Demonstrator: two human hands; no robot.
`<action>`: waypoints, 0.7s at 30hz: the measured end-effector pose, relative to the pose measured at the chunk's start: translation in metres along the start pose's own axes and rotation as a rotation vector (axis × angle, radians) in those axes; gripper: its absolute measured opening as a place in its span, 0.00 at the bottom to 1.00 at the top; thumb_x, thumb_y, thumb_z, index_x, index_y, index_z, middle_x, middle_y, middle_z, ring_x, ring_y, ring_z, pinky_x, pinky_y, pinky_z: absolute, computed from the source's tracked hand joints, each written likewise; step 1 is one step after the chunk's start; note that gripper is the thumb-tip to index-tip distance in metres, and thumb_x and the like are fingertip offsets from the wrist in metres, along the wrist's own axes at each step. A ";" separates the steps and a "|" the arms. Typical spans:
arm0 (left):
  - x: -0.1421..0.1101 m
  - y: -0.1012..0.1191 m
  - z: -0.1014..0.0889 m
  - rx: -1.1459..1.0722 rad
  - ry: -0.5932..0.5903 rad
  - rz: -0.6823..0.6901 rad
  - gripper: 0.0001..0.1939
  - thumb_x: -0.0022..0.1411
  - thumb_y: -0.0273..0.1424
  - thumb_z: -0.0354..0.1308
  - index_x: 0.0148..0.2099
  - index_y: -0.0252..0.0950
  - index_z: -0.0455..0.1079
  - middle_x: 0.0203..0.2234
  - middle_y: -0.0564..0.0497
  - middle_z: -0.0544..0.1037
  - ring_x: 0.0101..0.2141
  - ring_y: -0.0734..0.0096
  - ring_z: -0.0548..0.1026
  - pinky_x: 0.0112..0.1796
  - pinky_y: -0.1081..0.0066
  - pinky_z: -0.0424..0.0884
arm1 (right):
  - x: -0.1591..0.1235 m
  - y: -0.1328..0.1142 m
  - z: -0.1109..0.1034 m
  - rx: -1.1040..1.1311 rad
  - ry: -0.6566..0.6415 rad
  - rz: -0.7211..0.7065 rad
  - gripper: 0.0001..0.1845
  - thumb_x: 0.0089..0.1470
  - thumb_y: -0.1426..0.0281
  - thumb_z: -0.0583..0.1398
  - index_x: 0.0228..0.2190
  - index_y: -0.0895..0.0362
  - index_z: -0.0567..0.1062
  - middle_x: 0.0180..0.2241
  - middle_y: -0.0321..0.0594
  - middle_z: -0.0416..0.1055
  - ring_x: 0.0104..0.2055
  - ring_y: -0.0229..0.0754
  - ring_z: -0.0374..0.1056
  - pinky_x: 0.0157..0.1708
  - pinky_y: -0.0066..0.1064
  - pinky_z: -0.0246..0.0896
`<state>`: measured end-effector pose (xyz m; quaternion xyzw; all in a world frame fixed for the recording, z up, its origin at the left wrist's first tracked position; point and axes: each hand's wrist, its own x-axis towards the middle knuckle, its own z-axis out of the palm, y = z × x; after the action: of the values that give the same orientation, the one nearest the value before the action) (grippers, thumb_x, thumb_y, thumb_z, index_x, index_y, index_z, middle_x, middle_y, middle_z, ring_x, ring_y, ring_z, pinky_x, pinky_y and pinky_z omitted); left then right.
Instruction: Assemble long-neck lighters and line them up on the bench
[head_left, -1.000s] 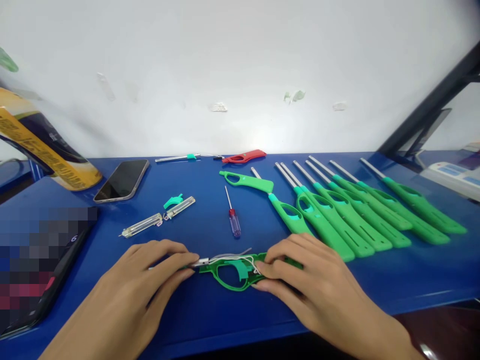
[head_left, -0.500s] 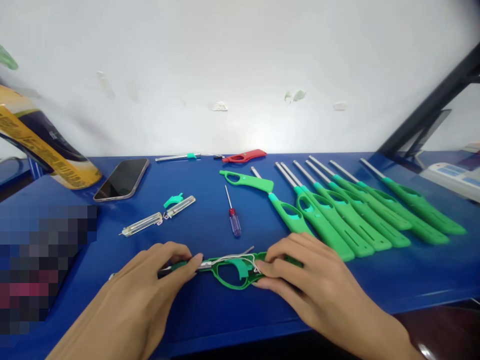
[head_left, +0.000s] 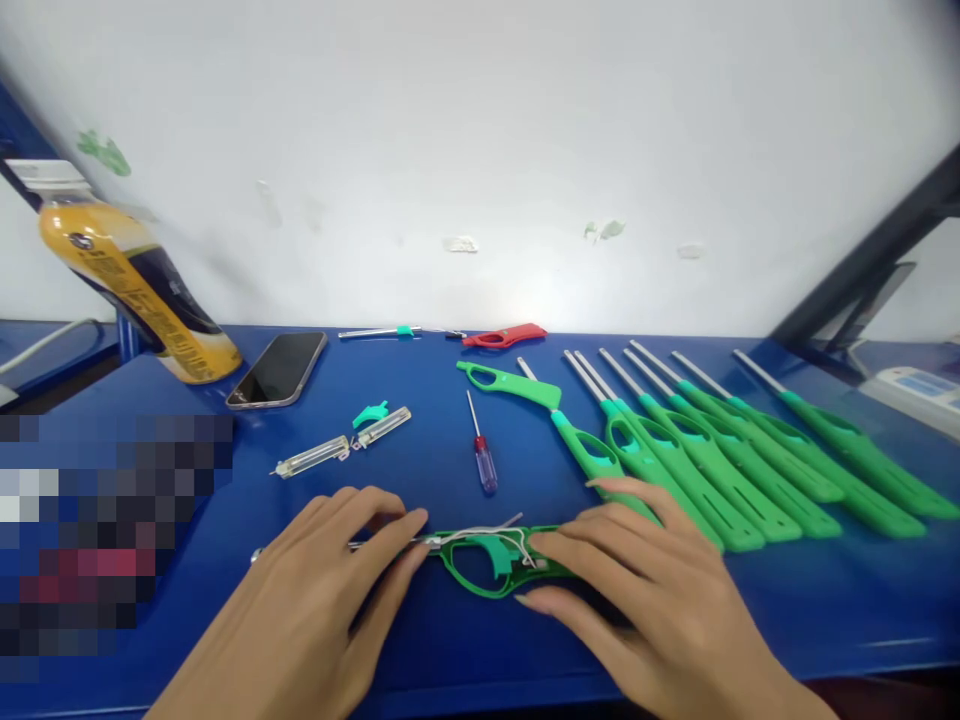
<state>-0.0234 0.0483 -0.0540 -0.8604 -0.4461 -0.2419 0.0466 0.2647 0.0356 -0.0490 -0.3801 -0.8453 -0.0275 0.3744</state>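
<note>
A green utility lighter casing (head_left: 474, 590) lies opened near the table's front edge, its inside facing up. A teal trigger (head_left: 499, 553) sits by its finger loop, and thin white wires (head_left: 480, 532) run along the top. With thumb and fingertip, my left hand (head_left: 315, 590) pinches the lighter at its metal tube end. My right hand (head_left: 645, 580) has its thumb and a finger on the handle end, the other fingers spread above; the palm hides part of that end. Behind lies a screwdriver (head_left: 485, 465) with a clear purple and red handle.
Several green lighters (head_left: 720, 480) lie in a row at right, beside a loose green half casing (head_left: 517, 385). Clear fuel tubes (head_left: 311, 457), a teal trigger piece (head_left: 370, 414), a phone (head_left: 279, 370), a bottle (head_left: 150, 290) and a red casing (head_left: 506, 337) surround the blue table (head_left: 420, 400).
The camera view has shifted, so everything appears further right and lower. My right hand has spread, lifting its upper fingers from the handle, and more of the wire end shows. My left hand still pinches.
</note>
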 end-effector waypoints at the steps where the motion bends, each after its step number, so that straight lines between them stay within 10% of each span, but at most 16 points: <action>1: 0.003 0.000 -0.001 0.016 0.035 0.002 0.16 0.80 0.36 0.49 0.57 0.45 0.78 0.48 0.49 0.81 0.47 0.58 0.81 0.47 0.59 0.79 | 0.001 -0.001 -0.002 -0.016 0.033 -0.007 0.03 0.67 0.68 0.68 0.42 0.55 0.81 0.36 0.31 0.83 0.36 0.38 0.78 0.64 0.42 0.55; 13: 0.004 -0.067 -0.003 0.324 0.146 -0.289 0.23 0.77 0.37 0.45 0.57 0.31 0.78 0.52 0.35 0.81 0.53 0.38 0.77 0.52 0.41 0.75 | 0.065 0.034 -0.024 -0.436 -0.250 -0.356 0.10 0.66 0.76 0.61 0.45 0.53 0.79 0.43 0.41 0.82 0.43 0.49 0.79 0.70 0.58 0.46; 21: 0.012 -0.072 0.004 0.281 0.200 -0.159 0.21 0.79 0.35 0.46 0.50 0.34 0.82 0.46 0.40 0.81 0.46 0.48 0.77 0.47 0.51 0.75 | 0.162 0.033 0.039 -0.462 -0.539 -0.607 0.15 0.65 0.77 0.61 0.53 0.57 0.75 0.51 0.46 0.77 0.46 0.47 0.77 0.65 0.52 0.52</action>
<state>-0.0733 0.1013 -0.0617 -0.7791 -0.5352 -0.2647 0.1911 0.1934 0.1730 0.0210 -0.1824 -0.9572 -0.2237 0.0221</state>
